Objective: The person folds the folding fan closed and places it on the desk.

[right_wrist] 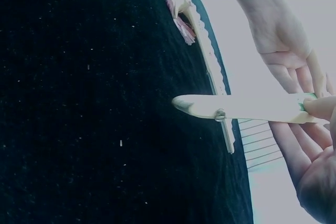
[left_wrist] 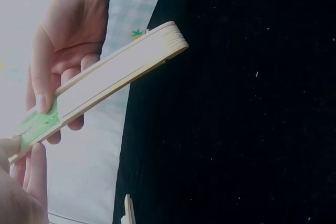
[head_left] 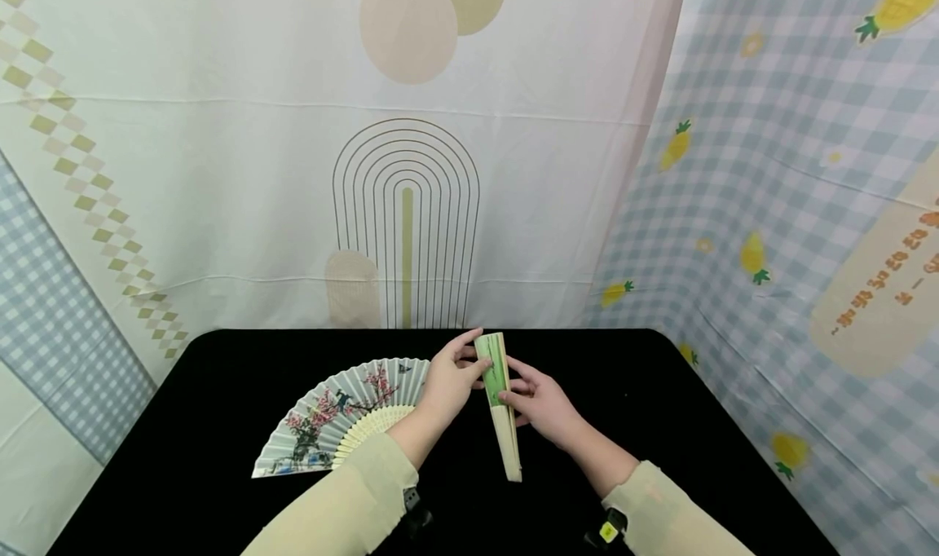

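A folded hand fan (head_left: 504,430), with green printed leaf and pale ribs, stands nearly upright between both hands above the black table. My left hand (head_left: 447,381) pinches its wide green end between thumb and fingers. Lower on the green part, my right hand (head_left: 543,405) holds it with the thumb in front and fingers behind. In the left wrist view the folded fan (left_wrist: 113,77) points its narrow rib end away from the hands. A small pivot shows near that end of the fan (right_wrist: 252,108) in the right wrist view.
A spread fan (head_left: 319,417) with pink blossoms and birds lies on the black table (head_left: 587,491) to the left, partly behind my left forearm. A pink tassel (right_wrist: 184,30) lies by it. Patterned cloths (head_left: 257,197) hang behind and beside the table.
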`<state>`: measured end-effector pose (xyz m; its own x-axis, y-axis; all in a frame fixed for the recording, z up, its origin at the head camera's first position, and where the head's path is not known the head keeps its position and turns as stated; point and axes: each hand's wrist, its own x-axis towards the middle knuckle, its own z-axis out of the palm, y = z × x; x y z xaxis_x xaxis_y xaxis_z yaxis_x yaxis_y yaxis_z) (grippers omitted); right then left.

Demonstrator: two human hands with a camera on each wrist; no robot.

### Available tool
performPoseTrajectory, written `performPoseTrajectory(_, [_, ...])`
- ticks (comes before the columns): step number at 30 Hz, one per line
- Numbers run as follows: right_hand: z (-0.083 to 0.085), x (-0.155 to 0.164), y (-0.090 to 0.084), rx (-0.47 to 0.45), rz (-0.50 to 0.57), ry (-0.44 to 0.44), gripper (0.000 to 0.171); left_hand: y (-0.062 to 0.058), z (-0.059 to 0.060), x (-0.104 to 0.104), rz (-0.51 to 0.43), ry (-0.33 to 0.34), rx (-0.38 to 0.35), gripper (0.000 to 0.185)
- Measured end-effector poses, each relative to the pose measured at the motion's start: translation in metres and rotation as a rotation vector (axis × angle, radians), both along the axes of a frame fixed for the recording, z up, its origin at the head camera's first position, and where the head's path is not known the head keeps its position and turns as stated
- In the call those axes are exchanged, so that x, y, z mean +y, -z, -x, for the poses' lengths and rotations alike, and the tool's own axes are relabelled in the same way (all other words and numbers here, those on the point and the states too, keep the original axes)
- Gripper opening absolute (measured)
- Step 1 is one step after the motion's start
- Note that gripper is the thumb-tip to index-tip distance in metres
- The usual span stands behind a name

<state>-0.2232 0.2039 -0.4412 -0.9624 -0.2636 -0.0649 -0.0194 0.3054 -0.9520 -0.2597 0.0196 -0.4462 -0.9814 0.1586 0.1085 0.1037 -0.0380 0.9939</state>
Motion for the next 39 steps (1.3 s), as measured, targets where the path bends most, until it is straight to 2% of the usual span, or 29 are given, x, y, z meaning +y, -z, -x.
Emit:
performPoseTrajectory(4, [0.0,-0.001,0.003,0.005,0.002,0.019,0.066,0.002,0.002,0.001,-0.021,-0.027,0.012,0.053])
performPoseTrajectory(9, [0.0,-0.001,0.005,-0.013,0.013,-0.005,0.068,0.004,0.001,0.0,-0.037,-0.052,0.003,0.054])
performPoseTrajectory(13, [-0.006,-0.003,-0.004,-0.027,0.015,-0.027,0.07,0.003,0.0,-0.001,-0.044,-0.055,-0.018,0.057])
performPoseTrajectory(15, [-0.011,-0.004,-0.01,-0.026,0.018,-0.032,0.069,0.0,-0.001,-0.001,-0.041,-0.054,-0.024,0.057])
performPoseTrajectory(18, [-0.014,-0.005,-0.011,-0.02,0.023,-0.038,0.068,-0.012,-0.009,-0.004,-0.041,-0.054,-0.028,0.055])
performPoseTrajectory(22, [-0.008,-0.001,0.004,-0.01,0.012,-0.04,0.069,-0.026,-0.02,-0.008,-0.054,-0.065,-0.037,0.052])
performPoseTrajectory(25, [-0.005,0.001,0.014,-0.009,-0.004,-0.038,0.07,-0.027,-0.022,-0.009,-0.074,-0.066,-0.036,0.051])
performPoseTrajectory(28, [-0.005,0.003,0.015,-0.009,0.0,-0.045,0.069,-0.026,-0.023,-0.01,-0.099,-0.046,-0.03,0.053])
performPoseTrajectory(32, [-0.014,0.0,-0.001,-0.012,0.021,-0.063,0.068,-0.021,-0.02,-0.013,-0.139,0.005,-0.042,0.057])
performPoseTrajectory(36, [-0.02,-0.002,-0.011,-0.024,0.041,-0.076,0.067,-0.004,-0.009,-0.013,-0.178,0.031,-0.052,0.058])
performPoseTrajectory(39, [-0.016,0.001,-0.002,-0.032,0.05,-0.075,0.067,0.007,-0.003,-0.012,-0.196,0.024,-0.052,0.057])
